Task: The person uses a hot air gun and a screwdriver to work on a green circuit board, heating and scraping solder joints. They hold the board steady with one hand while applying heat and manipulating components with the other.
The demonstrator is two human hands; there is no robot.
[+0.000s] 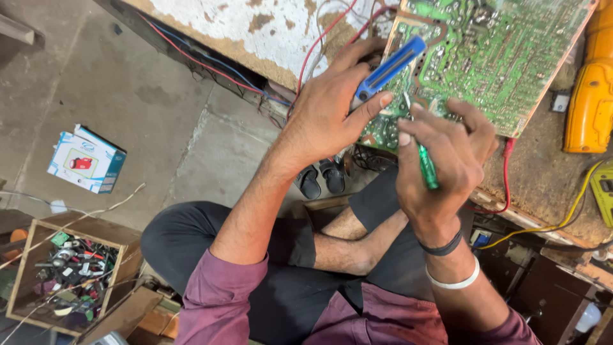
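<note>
Head view, looking down past the knees. Left hand (332, 105) grips a blue desoldering pump (389, 67); fingers wrapped round its barrel, thumb laid along the lower side. Pump's long axis runs diagonally, from lower left at the palm up to the right, and the upper end lies over the green circuit board (511, 57). Which end carries the nozzle cannot be told.

Right hand (444, 160) holds a green-handled tool (426, 167), probably a soldering iron or screwdriver. Fingers curled and pressed together round the handle, thumb pinching it from the left. Its long axis is near vertical, tilted slightly: handle low, thin metal shaft pointing up to the board's lower left edge, just beside the left thumb tip. Black band and white bangle on that wrist.

Board lies solder side up on a worn brown desk (543, 172), tilted, its long edge running down to the right. Red wires (319, 38) trail from the board's upper left corner. Yellow power tool (590, 96) lies at the far right of the desk, upright in the frame, near the board's right edge.

On the concrete floor: a small white and teal carton (86, 160) well to the left, a wooden box of mixed parts (67, 275) at lower left, a pair of dark sandals (322, 179) below the left wrist.
</note>
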